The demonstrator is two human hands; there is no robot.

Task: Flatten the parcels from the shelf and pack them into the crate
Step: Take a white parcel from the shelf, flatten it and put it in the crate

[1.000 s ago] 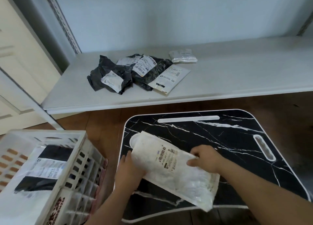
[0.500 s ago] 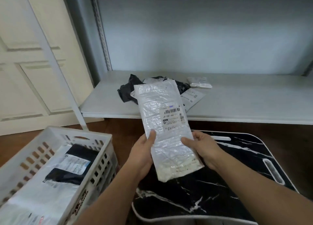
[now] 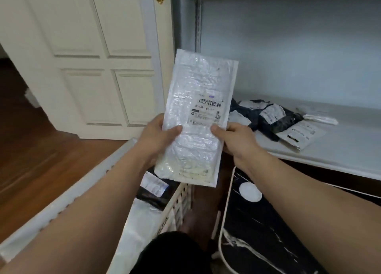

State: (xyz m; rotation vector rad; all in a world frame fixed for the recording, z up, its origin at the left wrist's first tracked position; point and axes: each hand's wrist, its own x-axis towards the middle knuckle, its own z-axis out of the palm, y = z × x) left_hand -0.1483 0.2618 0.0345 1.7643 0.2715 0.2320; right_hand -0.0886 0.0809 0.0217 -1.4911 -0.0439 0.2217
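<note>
Left hand (image 3: 156, 137): gripping the white parcel (image 3: 198, 117) upright above the crate (image 3: 177, 203).
Right hand (image 3: 237, 141): pinching its other edge.

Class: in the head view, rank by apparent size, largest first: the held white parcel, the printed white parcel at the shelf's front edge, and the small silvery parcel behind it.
1. Held white parcel, though nearness to the camera inflates it.
2. Printed white parcel.
3. Silvery parcel.

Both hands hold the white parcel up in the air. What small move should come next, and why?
Probably lower the white parcel down and to the left into the crate. It already looks flat, the left hand and right hand each pinch a side edge, and the crate, with parcels inside, sits just below it.
</note>
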